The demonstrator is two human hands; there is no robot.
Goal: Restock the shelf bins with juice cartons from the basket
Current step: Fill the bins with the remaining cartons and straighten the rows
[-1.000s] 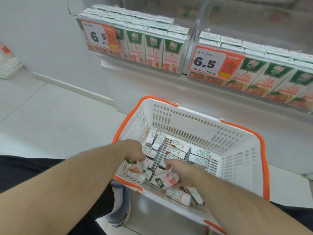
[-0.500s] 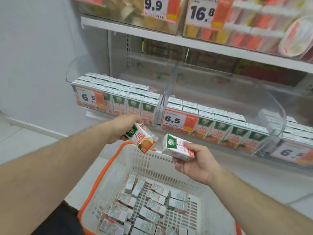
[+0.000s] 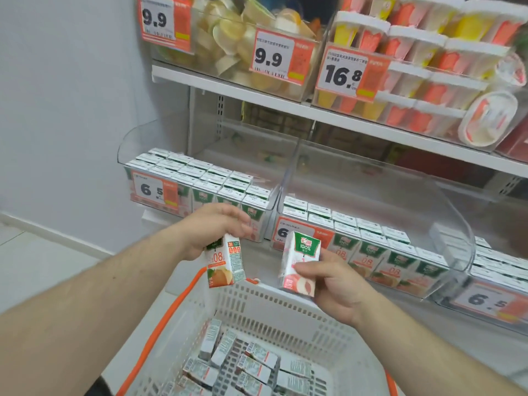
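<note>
basket (image 3: pixel 285 302) cut off, left hand (image 3: pixel 211 228) hides carton (image 3: pixel 225 262) top

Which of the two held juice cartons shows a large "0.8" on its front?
The orange-fruit carton gripped in the left hand; the pink peach carton in the right hand shows "100%" instead.

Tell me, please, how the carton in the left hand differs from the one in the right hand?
The left-hand carton shows an orange fruit and "0.8"; the right-hand carton shows a pink peach. The left-hand carton hangs from fingers gripping its top; the right-hand carton is held from beside and below. Both are green-topped and upright.
</note>
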